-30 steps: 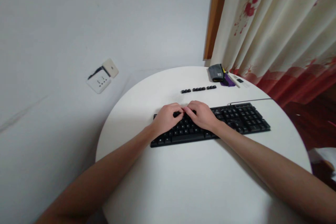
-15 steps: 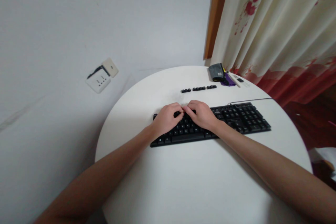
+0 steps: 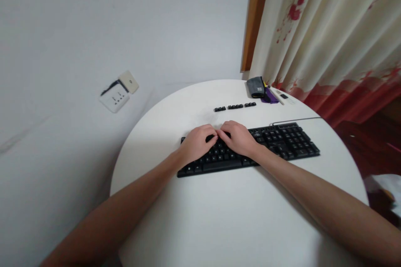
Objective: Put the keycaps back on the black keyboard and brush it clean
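A black keyboard [image 3: 282, 142] lies across a round white table [image 3: 219, 217]. Both my hands rest on its left half, knuckles up and fingertips meeting near the top rows. My left hand [image 3: 196, 144] has its fingers curled down onto the keys. My right hand [image 3: 239, 137] is curled the same way, and its fingertips touch those of the left. What the fingertips pinch is hidden under them. A row of loose black keycaps [image 3: 234, 107] lies on the table just beyond the keyboard.
At the table's far edge lie a grey pouch [image 3: 255, 86], a purple item [image 3: 271, 96] and a white stick-shaped thing [image 3: 278, 96]. The keyboard cable [image 3: 297, 119] runs off to the right. A floral curtain [image 3: 328, 29] hangs at right. A wall socket [image 3: 117, 94] is at left.
The view has shifted slightly, so everything sits a little to the left. Both hands stay on the same spot of the keyboard with fingertips together.
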{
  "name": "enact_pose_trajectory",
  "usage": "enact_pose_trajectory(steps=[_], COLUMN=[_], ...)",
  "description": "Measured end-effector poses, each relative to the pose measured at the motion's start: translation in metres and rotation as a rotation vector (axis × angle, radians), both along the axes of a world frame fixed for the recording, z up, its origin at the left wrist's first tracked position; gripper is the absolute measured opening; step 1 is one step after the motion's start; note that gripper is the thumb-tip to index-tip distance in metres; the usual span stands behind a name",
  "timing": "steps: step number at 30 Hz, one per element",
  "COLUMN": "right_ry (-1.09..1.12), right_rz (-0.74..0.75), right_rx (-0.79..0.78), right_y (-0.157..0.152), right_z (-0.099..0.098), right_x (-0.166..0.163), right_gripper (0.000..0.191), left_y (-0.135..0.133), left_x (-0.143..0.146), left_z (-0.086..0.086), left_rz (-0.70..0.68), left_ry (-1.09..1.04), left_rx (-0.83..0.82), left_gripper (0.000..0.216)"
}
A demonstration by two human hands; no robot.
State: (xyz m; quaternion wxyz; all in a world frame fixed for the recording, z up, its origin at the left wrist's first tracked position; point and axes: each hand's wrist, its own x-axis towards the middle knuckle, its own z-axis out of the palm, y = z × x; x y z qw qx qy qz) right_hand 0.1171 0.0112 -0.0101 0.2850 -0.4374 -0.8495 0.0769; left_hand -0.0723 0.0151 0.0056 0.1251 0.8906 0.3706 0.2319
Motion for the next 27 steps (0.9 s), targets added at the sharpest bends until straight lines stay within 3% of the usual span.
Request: enact_pose_trajectory(steps=[12,21,24,27], right_ry=[0.088,0.703,0.793,0.674], right_rz=[-0.022,-0.101,-0.176,-0.204], right_rx=[-0.029,-0.243,-0.206,-0.085], right_y=[0.001,0.014,0.015,0.011], right_z=[0.001,-0.002,0.003,0.012], right_x=[0.000,0.006,0.014,0.026], right_gripper=[0.027,0.021,0.023,0.024], left_y=[0.001,0.005,0.003,0.002], left_x=[-0.001,-0.004,-0.004,-0.003], left_z=[-0.004,-0.009,-0.007,-0.005], left_rz=[0.051,0.058,0.058,0.061], left_ry=[-0.028,-0.032,-0.025,-0.019], left_rx=[-0.015,-0.041,-0.043,-0.042], left_gripper=[0.022,0.038,0.037,0.034])
